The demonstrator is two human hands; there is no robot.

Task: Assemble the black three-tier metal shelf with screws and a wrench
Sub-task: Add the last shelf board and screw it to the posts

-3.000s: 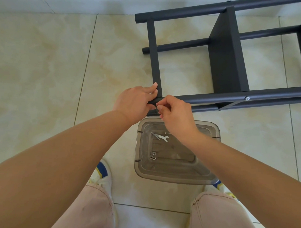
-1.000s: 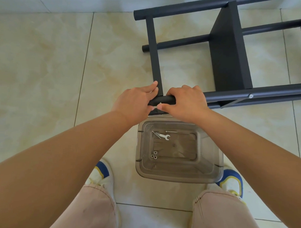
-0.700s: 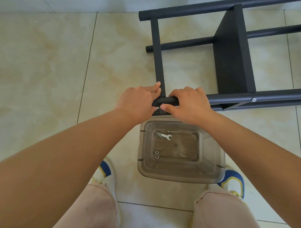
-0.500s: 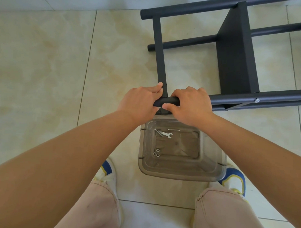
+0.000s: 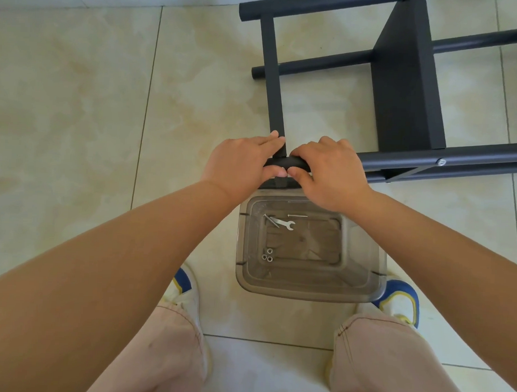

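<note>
Both hands, left hand point(image 5: 241, 163) & right hand point(image 5: 331, 172), curl round the shelf point(image 5: 407, 83) tube end; probably seating a screw. Next: wrench point(image 5: 283, 223), at 6 o'clock.

Three seconds ago the right hand point(image 5: 330, 172) pinched at the joint at the end of the shelf point(image 5: 407, 83) tube with its fingertips; it now wraps over that tube, thumb beneath, meeting the left hand's point(image 5: 242, 163) thumb. Both shoes point(image 5: 400, 300) now show beside the bin point(image 5: 307, 285).
</note>
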